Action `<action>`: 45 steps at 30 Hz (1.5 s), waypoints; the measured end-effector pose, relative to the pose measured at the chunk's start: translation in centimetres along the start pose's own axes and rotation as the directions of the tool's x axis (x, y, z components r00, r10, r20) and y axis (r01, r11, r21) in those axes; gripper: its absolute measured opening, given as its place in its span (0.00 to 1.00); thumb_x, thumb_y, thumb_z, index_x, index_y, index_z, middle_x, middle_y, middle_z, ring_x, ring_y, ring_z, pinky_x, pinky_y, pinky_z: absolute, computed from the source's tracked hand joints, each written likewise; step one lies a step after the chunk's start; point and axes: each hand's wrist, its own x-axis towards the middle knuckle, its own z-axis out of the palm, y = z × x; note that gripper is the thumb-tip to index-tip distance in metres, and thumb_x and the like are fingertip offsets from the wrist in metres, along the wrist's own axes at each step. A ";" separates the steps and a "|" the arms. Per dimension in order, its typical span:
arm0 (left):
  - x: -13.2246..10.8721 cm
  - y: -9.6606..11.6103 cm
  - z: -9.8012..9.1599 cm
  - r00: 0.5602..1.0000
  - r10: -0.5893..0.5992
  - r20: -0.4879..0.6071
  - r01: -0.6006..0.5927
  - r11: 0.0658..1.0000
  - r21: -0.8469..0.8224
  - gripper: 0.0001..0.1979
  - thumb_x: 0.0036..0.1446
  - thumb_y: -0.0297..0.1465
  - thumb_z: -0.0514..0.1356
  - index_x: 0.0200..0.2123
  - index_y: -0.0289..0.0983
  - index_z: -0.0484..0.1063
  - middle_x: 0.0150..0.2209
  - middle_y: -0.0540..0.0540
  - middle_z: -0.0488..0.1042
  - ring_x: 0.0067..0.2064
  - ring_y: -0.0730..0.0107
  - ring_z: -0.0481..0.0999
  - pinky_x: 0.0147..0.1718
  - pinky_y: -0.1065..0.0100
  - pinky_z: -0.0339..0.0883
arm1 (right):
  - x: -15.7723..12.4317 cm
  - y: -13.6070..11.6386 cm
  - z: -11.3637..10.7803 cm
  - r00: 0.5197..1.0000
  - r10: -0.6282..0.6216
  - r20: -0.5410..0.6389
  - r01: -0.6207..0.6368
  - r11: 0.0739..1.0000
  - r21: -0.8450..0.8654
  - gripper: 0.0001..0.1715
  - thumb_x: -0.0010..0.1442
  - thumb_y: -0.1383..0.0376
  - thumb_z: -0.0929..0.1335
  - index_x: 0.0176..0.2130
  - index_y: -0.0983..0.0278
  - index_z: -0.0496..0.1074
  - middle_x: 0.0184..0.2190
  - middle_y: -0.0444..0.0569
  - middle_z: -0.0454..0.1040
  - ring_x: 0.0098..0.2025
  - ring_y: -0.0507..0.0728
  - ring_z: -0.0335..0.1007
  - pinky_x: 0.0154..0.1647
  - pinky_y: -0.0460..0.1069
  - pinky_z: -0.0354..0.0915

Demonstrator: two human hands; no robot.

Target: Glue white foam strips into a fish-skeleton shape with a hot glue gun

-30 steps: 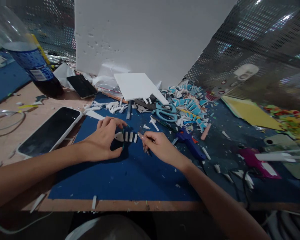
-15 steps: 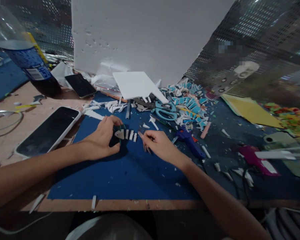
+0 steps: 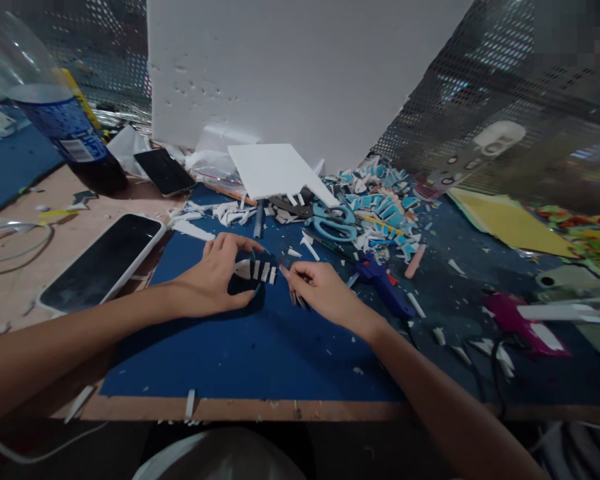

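On the blue mat lies a small dark cutout with a white fish-shaped head and white strips stuck across it. My left hand curls round this cutout, thumb under and fingers over its edge. My right hand rests just right of the strips, its fingers pinched on a thin tool whose tips stick out below the fingers.
Teal scissors, a blue glue gun and a heap of white and teal scraps lie behind the hands. A white foam sheet leans on a big white board. Two phones and a cola bottle stand left; a magenta tool lies right.
My left hand's fingers have stretched further over the cutout and the thumb has slid right beneath it. The right hand has hardly moved.
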 end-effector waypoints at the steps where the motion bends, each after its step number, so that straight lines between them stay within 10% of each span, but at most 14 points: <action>1: 0.1 0.1 0.0 1.000 -0.005 0.005 0.005 1.000 -0.002 0.24 0.49 0.39 0.58 0.46 0.40 0.52 0.49 0.39 0.60 0.51 0.53 0.61 0.48 0.49 0.61 | 0.0 0.0 0.0 1.000 0.001 0.000 -0.001 1.000 -0.006 0.24 0.64 0.56 0.58 0.21 0.63 0.62 0.17 0.44 0.65 0.18 0.49 0.59 0.22 0.46 0.55; 45: 0.4 1.0 -0.9 0.990 0.021 0.139 -0.031 0.997 0.067 0.16 0.54 0.37 0.53 0.47 0.42 0.60 0.50 0.45 0.64 0.50 0.54 0.56 0.46 0.55 0.53 | 0.1 -0.9 0.6 0.996 0.022 -0.083 -0.039 0.976 -0.215 0.20 0.62 0.66 0.60 0.19 0.62 0.54 0.16 0.42 0.60 0.16 0.47 0.49 0.20 0.47 0.44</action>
